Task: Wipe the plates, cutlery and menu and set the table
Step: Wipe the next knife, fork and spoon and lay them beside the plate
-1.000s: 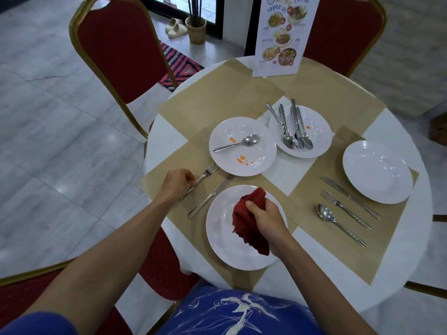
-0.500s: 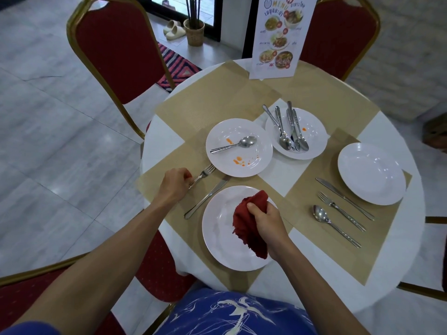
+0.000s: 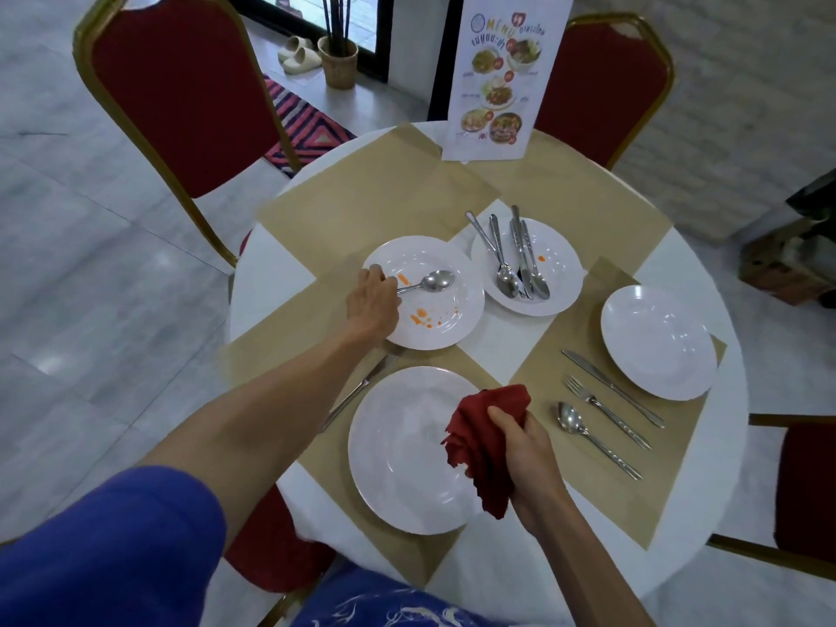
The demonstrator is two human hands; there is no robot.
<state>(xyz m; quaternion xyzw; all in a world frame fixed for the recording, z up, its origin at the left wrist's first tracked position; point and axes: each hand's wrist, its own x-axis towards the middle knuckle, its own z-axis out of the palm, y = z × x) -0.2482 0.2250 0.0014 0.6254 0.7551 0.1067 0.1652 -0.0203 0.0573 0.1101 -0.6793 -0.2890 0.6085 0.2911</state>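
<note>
1. My left hand (image 3: 373, 300) reaches to the left edge of the stained plate (image 3: 423, 294), fingers closed on the handle end of the spoon (image 3: 427, 282) lying across it; whether the spoon is lifted off the plate I cannot tell.
2. That plate carries orange smears near its handle side and its near rim.
3. My right hand (image 3: 524, 450) is clenched around a bunched red cloth (image 3: 486, 438), held over the right rim of the near plate (image 3: 407, 450).
4. The near plate sits on a tan placemat (image 3: 312, 319); a knife (image 3: 357, 393) lies just left of it, partly hidden under my left forearm.
5. Further off, right of the stained plate, a second dirty plate (image 3: 558, 273) holds a cluster of cutlery (image 3: 515, 260) with its handles pointing away from me, and one orange spot.
6. At the right, a clean plate (image 3: 658, 341) rests on its own mat, with a table knife (image 3: 613, 389), fork (image 3: 606, 411) and right-side spoon (image 3: 597, 438) laid side by side on its near-left side.
7. The menu (image 3: 502, 79) stands upright at the far edge of the round white table (image 3: 714, 450).
8. Red chairs (image 3: 181, 97) with gold frames stand around the table.
</note>
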